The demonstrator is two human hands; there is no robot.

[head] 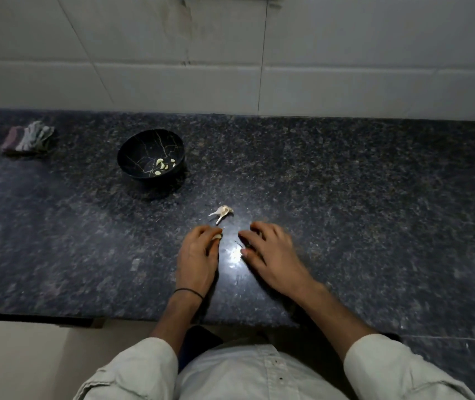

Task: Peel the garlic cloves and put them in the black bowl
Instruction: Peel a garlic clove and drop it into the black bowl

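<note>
Pinching a small pale garlic clove (217, 236) in its curled fingertips, the left hand (197, 255) is resting on the dark speckled granite counter (374, 197). The right hand (270, 252) is lying just beside it, apart, with its fingers loosely bent on the stone. A whitish papery garlic remnant (222, 212) is lying just beyond both hands. The round black bowl (132, 157), farther back on the left, is holding several peeled cloves (162, 166).

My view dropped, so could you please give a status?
Left hand pinches a garlic clove; right hand rests on counter. Peeled cloves in black bowl. Garlic scrap ahead, nothing blocking.
</note>
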